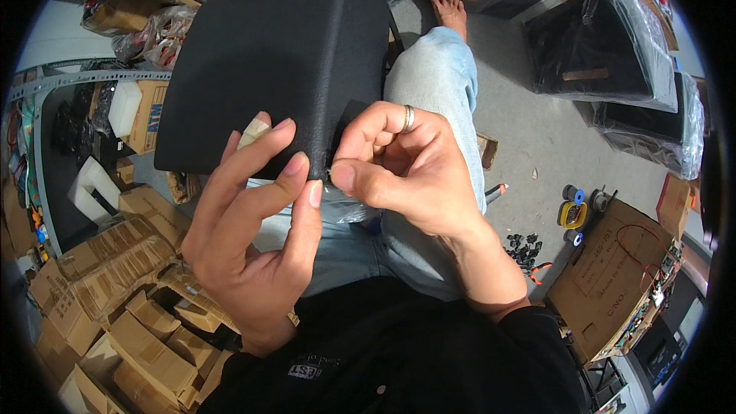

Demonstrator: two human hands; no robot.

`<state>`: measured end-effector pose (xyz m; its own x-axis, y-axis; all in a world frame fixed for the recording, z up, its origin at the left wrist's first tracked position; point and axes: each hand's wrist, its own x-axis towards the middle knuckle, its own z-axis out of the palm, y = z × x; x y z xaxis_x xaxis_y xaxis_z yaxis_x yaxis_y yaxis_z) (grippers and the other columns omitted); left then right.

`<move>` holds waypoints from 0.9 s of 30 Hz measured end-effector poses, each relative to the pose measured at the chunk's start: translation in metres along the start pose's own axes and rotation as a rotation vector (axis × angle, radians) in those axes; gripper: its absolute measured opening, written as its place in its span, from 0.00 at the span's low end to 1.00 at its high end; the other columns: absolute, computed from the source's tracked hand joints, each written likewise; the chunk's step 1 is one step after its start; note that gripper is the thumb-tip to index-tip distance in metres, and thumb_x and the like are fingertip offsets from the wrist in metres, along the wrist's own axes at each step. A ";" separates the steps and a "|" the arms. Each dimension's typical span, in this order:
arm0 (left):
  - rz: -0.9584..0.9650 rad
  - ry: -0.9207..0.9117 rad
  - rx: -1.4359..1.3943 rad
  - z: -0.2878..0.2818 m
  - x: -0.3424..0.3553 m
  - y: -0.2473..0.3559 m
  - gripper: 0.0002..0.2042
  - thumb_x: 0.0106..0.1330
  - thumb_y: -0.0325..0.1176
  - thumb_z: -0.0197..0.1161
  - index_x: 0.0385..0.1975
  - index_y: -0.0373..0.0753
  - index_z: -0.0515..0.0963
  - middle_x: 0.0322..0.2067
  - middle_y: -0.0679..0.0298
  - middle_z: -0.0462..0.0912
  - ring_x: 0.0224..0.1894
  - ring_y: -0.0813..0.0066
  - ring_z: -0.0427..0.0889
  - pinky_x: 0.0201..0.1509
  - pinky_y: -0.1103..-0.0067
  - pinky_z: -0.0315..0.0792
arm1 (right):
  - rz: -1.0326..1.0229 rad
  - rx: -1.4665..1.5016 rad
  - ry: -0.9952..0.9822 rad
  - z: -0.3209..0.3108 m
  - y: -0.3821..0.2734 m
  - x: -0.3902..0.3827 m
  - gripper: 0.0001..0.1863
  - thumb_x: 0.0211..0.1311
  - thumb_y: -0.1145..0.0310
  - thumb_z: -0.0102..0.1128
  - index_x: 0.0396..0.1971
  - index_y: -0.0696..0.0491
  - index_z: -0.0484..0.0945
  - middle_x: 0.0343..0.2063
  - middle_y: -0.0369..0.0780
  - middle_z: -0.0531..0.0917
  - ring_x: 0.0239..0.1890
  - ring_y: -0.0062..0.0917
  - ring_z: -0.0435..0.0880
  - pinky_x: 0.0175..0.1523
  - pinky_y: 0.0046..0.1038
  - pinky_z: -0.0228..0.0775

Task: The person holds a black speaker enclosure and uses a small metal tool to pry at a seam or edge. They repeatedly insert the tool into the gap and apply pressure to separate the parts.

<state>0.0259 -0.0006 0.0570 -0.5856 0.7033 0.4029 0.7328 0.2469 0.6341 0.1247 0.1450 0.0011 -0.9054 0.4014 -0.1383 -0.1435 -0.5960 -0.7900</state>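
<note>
A black box with a leathery covering [253, 54] stands in front of my lap, its rounded edge running toward me. At its near lower corner, my left hand [257, 234] rests curled fingers on the top face, the thumb just under the edge, so it grips the corner. A cream-coloured strip [253, 132] shows at one left finger; I cannot tell if it is a wrapping. Just right of that corner, my right hand [414, 172] has thumb and forefinger pinched together. A tiny pale bit shows at their tips, too small to name.
Cardboard boxes [115, 276] pile up at left beside a metal shelf frame [92, 77]. Plastic-wrapped black boxes [598, 54] stand at right. On the floor lie small black pieces [523, 251], red-handled pliers [541, 272], a yellow container [572, 215] and blue spools [571, 194].
</note>
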 end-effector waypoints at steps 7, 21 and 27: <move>-0.030 0.000 0.012 0.000 0.000 0.004 0.09 0.53 0.16 0.72 0.34 0.33 0.86 0.48 0.51 0.88 0.55 0.53 0.87 0.67 0.56 0.74 | 0.023 -0.018 -0.012 0.003 -0.003 -0.002 0.07 0.58 0.84 0.69 0.32 0.57 0.81 0.26 0.30 0.83 0.28 0.08 0.79 0.34 0.14 0.69; -0.026 0.011 -0.031 0.003 0.000 -0.001 0.11 0.52 0.16 0.72 0.35 0.33 0.86 0.49 0.51 0.88 0.56 0.53 0.87 0.69 0.57 0.72 | -0.235 0.027 -0.058 -0.013 0.012 -0.008 0.09 0.60 0.86 0.54 0.33 0.60 0.82 0.31 0.33 0.82 0.30 0.09 0.76 0.35 0.15 0.66; -0.032 0.014 0.005 0.002 -0.004 -0.004 0.12 0.54 0.16 0.71 0.38 0.35 0.85 0.50 0.51 0.88 0.58 0.51 0.85 0.69 0.56 0.72 | -0.465 0.065 0.274 -0.133 0.000 -0.032 0.09 0.67 0.72 0.47 0.30 0.57 0.75 0.25 0.39 0.77 0.24 0.20 0.73 0.27 0.23 0.63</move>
<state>0.0259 -0.0029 0.0513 -0.6136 0.6855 0.3919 0.7154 0.2727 0.6433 0.2067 0.2247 -0.0739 -0.6044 0.7944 0.0600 -0.5368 -0.3504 -0.7676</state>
